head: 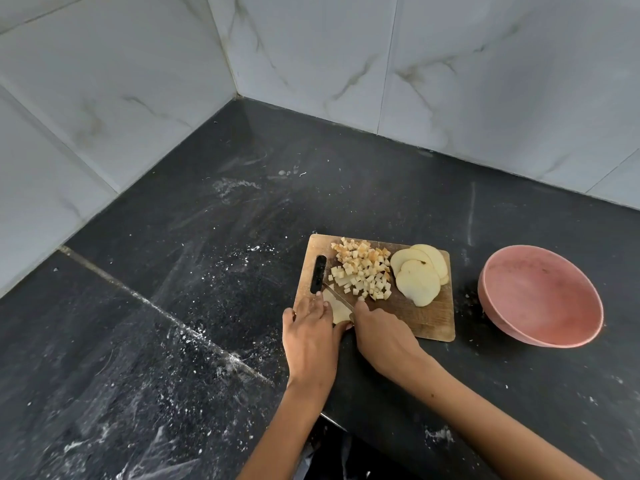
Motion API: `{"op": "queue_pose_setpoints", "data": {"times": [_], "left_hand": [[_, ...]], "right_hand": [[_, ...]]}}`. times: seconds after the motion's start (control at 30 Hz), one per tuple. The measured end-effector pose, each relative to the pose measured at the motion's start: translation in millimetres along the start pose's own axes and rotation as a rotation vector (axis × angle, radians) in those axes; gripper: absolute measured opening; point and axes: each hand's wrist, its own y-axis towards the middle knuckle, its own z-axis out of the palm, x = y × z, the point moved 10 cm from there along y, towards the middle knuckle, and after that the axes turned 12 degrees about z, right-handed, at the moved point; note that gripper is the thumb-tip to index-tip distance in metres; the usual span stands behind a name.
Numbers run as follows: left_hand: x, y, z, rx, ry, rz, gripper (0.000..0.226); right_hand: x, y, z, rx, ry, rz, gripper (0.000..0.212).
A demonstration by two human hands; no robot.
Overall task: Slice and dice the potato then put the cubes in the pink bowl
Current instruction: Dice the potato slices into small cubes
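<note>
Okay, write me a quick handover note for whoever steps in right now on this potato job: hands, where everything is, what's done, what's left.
Left hand holds down a potato slice at the cutting board's near-left corner. Right hand grips the knife, blade across that slice.
Diced cubes are piled mid-board; uncut slices are stacked on its right side.
Pink bowl sits right of the board, no cubes inside.
Left: dice remaining slices, move all cubes to the bowl.

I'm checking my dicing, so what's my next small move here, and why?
Probably press the knife down through the pale potato slice your left hand steadies on the wooden cutting board; your right hand grips the knife, and that slice is uncut.
</note>
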Motion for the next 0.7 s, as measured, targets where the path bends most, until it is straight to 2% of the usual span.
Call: {"op": "queue_pose_setpoints", "data": {"times": [0.07, 0.2, 0.4, 0.6, 0.7], "left_hand": [[-1, 1, 6, 0.030, 0.035, -0.017, 0.041], [-1, -1, 12, 0.086, 0.059, -0.054, 0.047], [-6, -1, 9, 0.210, 0.029, -0.066, 0.056], [-5, -5, 3, 0.195, -0.015, -0.088, 0.055], [-1, -8, 3, 0.128, -0.122, -0.100, 0.051]], "right_hand": [[0, 0, 4, 0.027, -0.024, 0.016, 0.036], [-11, -10, 9, 0.076, -0.036, 0.028, 0.018], [-47, -31, 22, 0.146, -0.068, 0.065, 0.016], [-58, -38, 27, 0.143, -0.082, 0.055, 0.015], [-65, -40, 25, 0.127, -0.032, 0.043, 0.015]]}}
